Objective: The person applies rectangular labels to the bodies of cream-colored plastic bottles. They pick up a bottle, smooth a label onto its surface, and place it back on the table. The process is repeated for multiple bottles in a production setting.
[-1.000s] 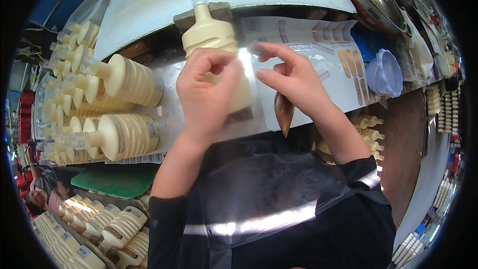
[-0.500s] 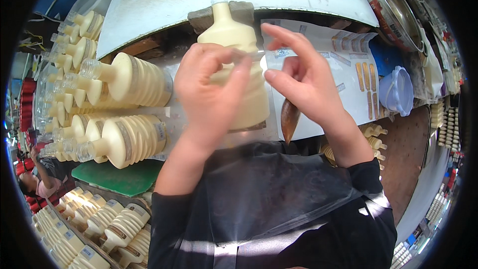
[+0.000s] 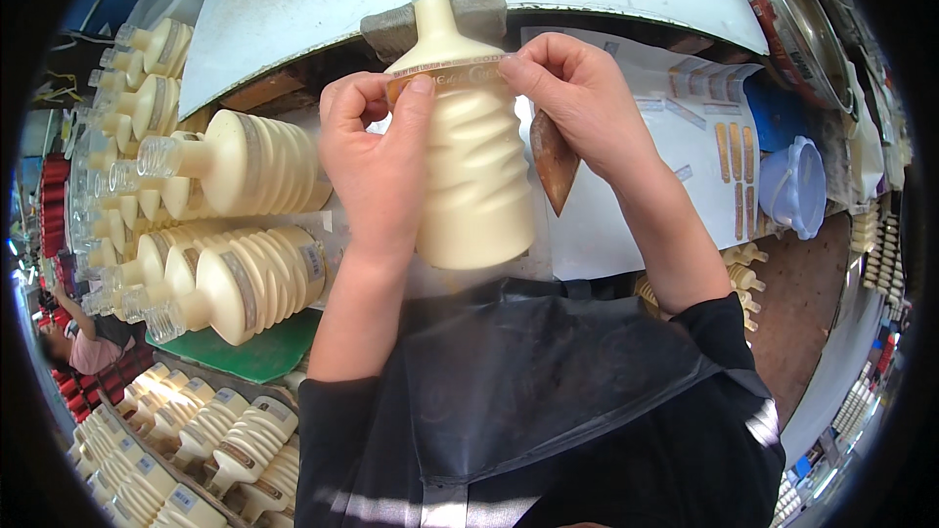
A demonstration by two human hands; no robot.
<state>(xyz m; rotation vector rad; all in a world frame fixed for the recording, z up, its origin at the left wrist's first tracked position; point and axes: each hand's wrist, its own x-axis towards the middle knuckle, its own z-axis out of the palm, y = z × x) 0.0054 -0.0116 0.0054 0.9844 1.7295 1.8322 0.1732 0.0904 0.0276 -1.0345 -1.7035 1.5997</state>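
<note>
A cream-coloured bottle (image 3: 477, 205) with a spiral-ribbed body and clear glass neck lies in front of me, its neck end between brownish blocks (image 3: 389, 31). A narrow, see-through label strip (image 3: 455, 76) with a gold-brown edge is stretched across its shoulder. My left hand (image 3: 370, 156) pinches the strip's left end between thumb and fingers. At the right end, my right hand (image 3: 582, 103) pinches it too. A brown, pointed, flat tool (image 3: 554, 164) is also tucked in my right hand, its tip pointing down beside the bottle.
Several similar bottles (image 3: 264, 161) lie stacked to the left, above a green board (image 3: 240, 344). More bottles fill a crate (image 3: 186, 474) at lower left. On the right are a white sheet with label strips (image 3: 724, 152), a pale blue bucket (image 3: 794, 186) and a metal basin (image 3: 817, 20).
Both hands have moved apart and up to the bottle's shoulder. The strip, earlier blurred between them, now lies stretched across the bottle.
</note>
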